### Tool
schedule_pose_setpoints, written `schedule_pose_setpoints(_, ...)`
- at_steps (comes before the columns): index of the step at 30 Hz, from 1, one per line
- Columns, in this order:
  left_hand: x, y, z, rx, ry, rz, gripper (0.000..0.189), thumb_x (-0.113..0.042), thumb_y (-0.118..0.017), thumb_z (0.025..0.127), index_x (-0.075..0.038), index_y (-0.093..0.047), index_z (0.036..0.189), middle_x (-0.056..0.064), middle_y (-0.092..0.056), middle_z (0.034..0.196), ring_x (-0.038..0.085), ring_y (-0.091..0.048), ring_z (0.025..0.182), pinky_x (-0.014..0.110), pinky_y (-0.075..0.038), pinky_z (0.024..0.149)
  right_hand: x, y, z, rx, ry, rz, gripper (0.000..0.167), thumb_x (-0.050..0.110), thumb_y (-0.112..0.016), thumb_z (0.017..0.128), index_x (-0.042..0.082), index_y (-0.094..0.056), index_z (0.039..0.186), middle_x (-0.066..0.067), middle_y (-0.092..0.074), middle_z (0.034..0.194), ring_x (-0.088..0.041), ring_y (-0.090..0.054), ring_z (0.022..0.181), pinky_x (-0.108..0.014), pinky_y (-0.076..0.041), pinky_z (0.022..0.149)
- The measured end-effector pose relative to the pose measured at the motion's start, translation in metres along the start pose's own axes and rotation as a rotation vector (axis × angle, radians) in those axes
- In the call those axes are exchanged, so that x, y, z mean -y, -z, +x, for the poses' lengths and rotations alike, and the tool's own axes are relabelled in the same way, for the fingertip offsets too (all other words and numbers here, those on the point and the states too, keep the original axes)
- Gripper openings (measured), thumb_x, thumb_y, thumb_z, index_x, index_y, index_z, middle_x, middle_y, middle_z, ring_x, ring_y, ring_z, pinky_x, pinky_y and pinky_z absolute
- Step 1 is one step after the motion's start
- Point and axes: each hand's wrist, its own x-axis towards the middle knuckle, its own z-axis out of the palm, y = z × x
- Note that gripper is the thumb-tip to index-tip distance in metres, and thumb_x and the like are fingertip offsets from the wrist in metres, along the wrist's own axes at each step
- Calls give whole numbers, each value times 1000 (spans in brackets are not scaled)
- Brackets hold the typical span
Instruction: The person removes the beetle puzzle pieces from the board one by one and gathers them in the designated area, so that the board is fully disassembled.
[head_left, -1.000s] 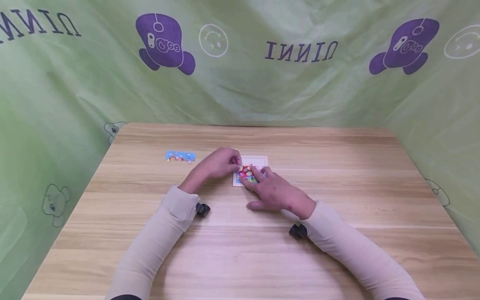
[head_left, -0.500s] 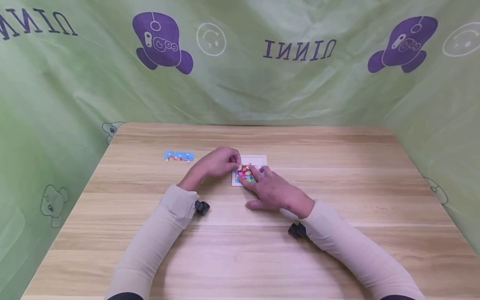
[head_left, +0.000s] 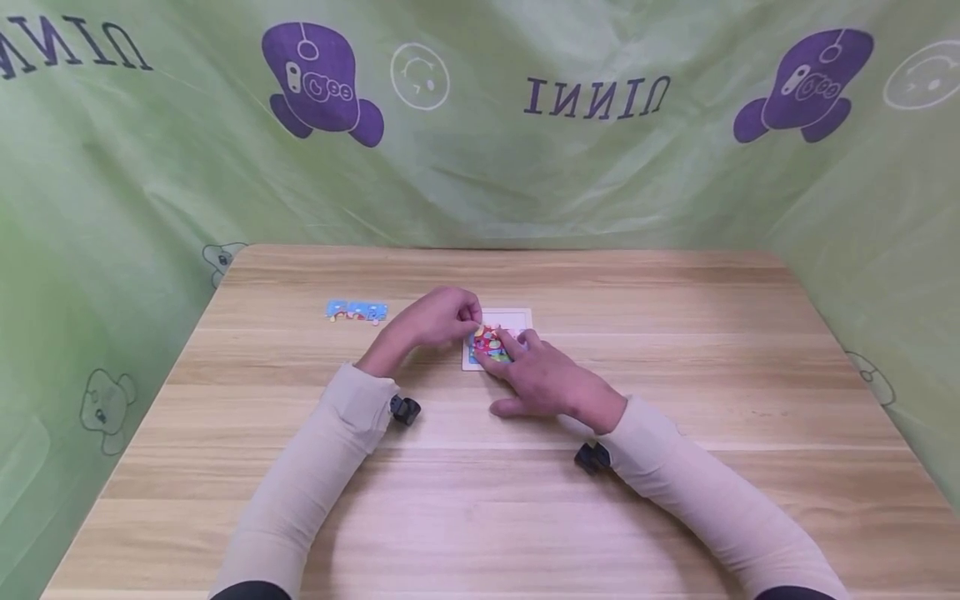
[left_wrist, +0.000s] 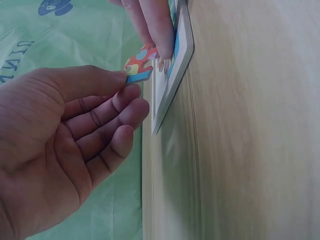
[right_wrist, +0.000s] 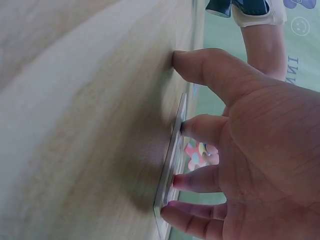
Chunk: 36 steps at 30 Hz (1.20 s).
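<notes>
My left hand point(head_left: 442, 318) pinches a red puzzle piece point(left_wrist: 140, 64) with a blue edge between thumb and forefinger. In the left wrist view the piece is tilted, its held end raised off the puzzle board point(left_wrist: 175, 82). My right hand point(head_left: 543, 379) lies over the right part of the puzzle board point(head_left: 517, 315), its fingers spread and their tips on it. The right thumb touches the table in the right wrist view. Colourful pieces fill the board's lower part, partly hidden by my right fingers; its upper strip shows a pale base.
Several joined blue puzzle pieces point(head_left: 357, 312) lie on the wooden table point(head_left: 480, 517), left of the board. A green printed cloth point(head_left: 480, 183) hangs behind the table and at both sides. Black wrist cameras point(head_left: 406, 410) sit at both cuffs.
My left hand has risen slightly with the pinched puzzle piece. The right hand keeps its place on the board. The head view has shifted a little.
</notes>
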Motion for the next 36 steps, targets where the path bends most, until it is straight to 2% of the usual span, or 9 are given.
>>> schedule_pose_setpoints(5, 4, 4, -5, -19, 14, 19, 4, -6, -64, 97, -7, -68, 96, 5, -66, 85, 19, -59, 70, 35, -52, 70, 0, 1, -1, 0, 1, -12, 78, 55, -64, 97, 19, -37, 161, -30, -24, 162, -52, -39, 133, -57, -42, 106)
schedule_pose_setpoints(11, 10, 10, -14, -43, 22, 37, 6, -4, -64, 96, -7, -69, 96, 4, -67, 86, 19, -60, 76, 35, -52, 77, 1, 1, -2, -3, 4, -11, 79, 55, -64, 97, 19, -36, 161, -30, -24, 162, -53, -38, 134, -58, -40, 107)
schedule_pose_setpoints(17, 16, 16, -23, -55, 58, 25, 5, -6, -66, 97, -5, -70, 99, 5, -68, 90, 21, -62, 81, 36, -53, 78, 0, 0, -4, -25, 14, -4, 78, 54, -65, 97, 18, -38, 161, -30, -25, 162, -54, -39, 133, -59, -40, 107)
schedule_pose_setpoints(24, 27, 24, -38, -82, 54, 38, 5, -5, -65, 98, -4, -70, 99, 7, -69, 94, 25, -65, 93, 41, -53, 88, 0, -3, -2, -20, 16, 0, 80, 56, -64, 97, 19, -35, 162, -30, -23, 163, -54, -38, 134, -59, -39, 107)
schedule_pose_setpoints(36, 43, 39, -57, -123, 80, 58, 6, -7, -65, 99, -6, -70, 96, 6, -68, 91, 24, -62, 89, 42, -51, 84, 2, -2, -3, -37, 23, -22, 79, 54, -65, 97, 18, -37, 161, -30, -27, 161, -54, -40, 132, -58, -41, 106)
